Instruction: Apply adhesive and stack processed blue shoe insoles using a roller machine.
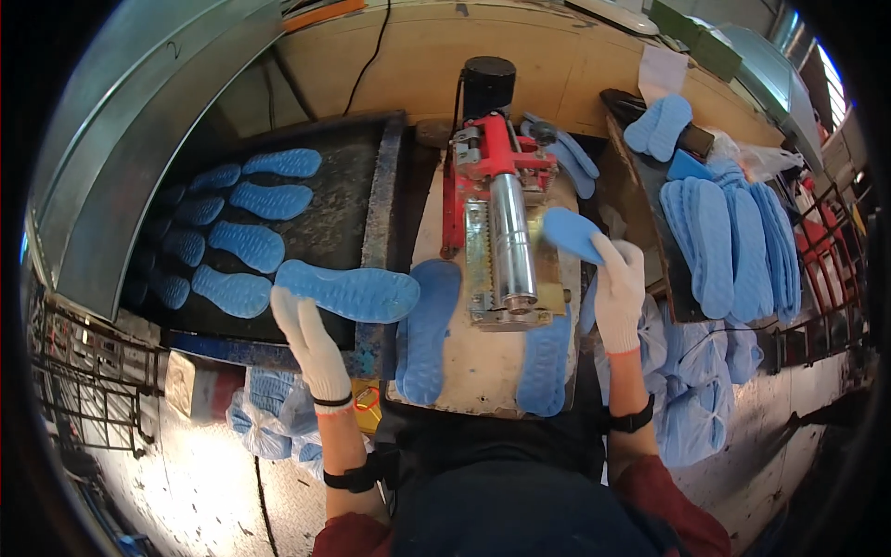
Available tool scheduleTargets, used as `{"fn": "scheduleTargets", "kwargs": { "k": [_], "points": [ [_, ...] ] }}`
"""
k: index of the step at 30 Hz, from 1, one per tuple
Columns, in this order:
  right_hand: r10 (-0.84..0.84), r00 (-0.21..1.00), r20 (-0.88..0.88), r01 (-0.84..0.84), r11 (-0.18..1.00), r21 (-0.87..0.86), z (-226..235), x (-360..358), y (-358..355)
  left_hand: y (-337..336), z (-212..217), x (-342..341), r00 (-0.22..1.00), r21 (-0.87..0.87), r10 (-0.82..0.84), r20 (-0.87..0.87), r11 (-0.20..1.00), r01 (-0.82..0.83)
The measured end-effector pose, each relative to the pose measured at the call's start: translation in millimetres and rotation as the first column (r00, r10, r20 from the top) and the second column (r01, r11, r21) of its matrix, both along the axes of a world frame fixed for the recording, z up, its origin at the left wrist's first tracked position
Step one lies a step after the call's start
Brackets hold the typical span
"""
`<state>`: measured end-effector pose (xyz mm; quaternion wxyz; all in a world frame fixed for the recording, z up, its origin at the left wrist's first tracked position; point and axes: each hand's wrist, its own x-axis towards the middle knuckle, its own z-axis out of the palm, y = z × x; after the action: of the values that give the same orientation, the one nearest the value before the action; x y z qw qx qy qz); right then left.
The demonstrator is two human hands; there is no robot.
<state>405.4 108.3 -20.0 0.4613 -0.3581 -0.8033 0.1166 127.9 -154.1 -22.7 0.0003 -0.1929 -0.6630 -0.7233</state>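
Both my hands wear white knit gloves. My left hand [311, 348] grips the left end of a blue shoe sole [351, 291], patterned side up, which reaches over the tray's edge toward the machine. Its thumb is hidden. In my right hand [620, 292], thumb and fingers pinch another blue sole [570, 232], tilted beside the roller machine [510, 237]. That machine has a red frame, a shiny metal roller and a black cylinder on top. Blue soles lie on its pale board, a stack [432, 325] at the left and another [545, 362] at the right.
On the left stands a dark tray [348, 204] with rows of blue soles. A side table [650, 246] at the right bears stacked soles. Clear bags of soles [691, 408] sit below it, more bags [271, 413] at lower left. Behind the machine lie further soles [571, 158].
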Motion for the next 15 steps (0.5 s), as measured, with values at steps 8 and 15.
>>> {"fn": "scheduleTargets", "kwargs": {
  "k": [8, 15],
  "points": [
    [0.156, 0.975, 0.161, -0.189, 0.958, 0.217, 33.8, -17.2, -16.4, 20.5, 23.7, 50.9, 0.959, 0.024, -0.284, -0.017, 0.958, 0.285],
    [0.065, 0.974, -0.216, -0.054, 0.997, 0.054, 3.8, -3.3, -23.8, 49.4, 45.8, 62.1, 0.868, 0.074, -0.482, -0.121, 0.868, 0.492]
  ]
}}
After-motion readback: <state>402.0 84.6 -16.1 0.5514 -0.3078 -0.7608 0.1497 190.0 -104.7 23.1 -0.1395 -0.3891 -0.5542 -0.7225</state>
